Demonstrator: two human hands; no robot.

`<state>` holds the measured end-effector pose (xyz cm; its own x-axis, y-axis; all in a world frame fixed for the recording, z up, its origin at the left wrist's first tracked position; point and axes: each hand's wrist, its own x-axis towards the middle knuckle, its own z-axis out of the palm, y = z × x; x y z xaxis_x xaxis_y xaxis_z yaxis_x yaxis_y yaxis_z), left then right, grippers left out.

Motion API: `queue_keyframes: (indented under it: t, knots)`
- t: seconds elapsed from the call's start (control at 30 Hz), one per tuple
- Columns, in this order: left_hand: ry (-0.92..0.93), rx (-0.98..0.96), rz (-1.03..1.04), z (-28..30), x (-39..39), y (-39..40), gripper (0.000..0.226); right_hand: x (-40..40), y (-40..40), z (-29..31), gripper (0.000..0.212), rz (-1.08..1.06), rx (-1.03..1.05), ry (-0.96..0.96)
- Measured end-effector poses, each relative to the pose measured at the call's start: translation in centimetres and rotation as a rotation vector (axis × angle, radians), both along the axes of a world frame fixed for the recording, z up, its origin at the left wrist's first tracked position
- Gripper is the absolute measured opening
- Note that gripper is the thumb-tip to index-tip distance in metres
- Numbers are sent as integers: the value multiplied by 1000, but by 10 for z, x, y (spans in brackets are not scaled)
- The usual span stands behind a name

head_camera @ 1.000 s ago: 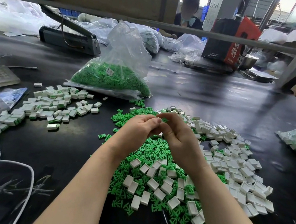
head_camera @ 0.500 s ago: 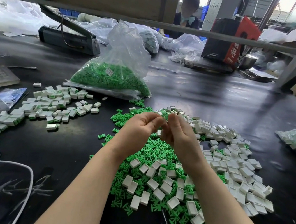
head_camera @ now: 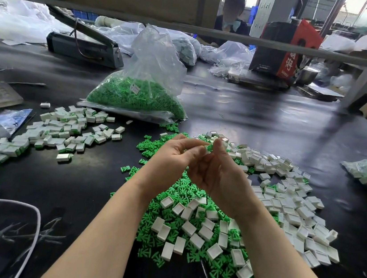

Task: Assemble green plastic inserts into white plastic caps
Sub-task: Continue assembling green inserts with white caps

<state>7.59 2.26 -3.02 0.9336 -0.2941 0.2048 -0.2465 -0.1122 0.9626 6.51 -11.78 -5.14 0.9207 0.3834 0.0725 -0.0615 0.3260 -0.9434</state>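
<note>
The left hand [head_camera: 173,155] and the right hand [head_camera: 218,171] were up together above the big pile, fingertips meeting. The left hand pinched a small white cap [head_camera: 204,150]. The right hand pinched a green insert [head_camera: 210,147] right against it. Both hands were curled tight on their little parts.

To do this step well, I think the green piece should line up straight with the open side of the cap, then get one firm push until it sits flat. A tilted push could jam it.

The white caps [head_camera: 291,199] were tiny hollow boxes, smooth and hard, lying mostly on the right. The green inserts [head_camera: 178,189] were flat and spiky, like little combs, heaped under the hands. The finished pieces [head_camera: 69,130], white with a green edge, lay in a pile to the left. Far behind sat a clear, crinkly bag [head_camera: 148,83] full of green parts. The table [head_camera: 261,125] was black and shiny.
</note>
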Motion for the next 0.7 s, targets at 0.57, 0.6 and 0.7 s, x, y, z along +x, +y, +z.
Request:
queue_keyframes:
  t: [0.57, 0.6, 0.7]
  knots:
    - [-38, 27, 79, 6, -7, -1, 19, -6, 9, 4, 47, -46, 35, 2]
    - [-33, 20, 89, 6, -8, -1, 21, -6, 9, 4, 48, -51, 21, -1]
    - [-18, 17, 121, 8, -9, -3, 31, -6, 10, 2, 45, -58, 18, -4]
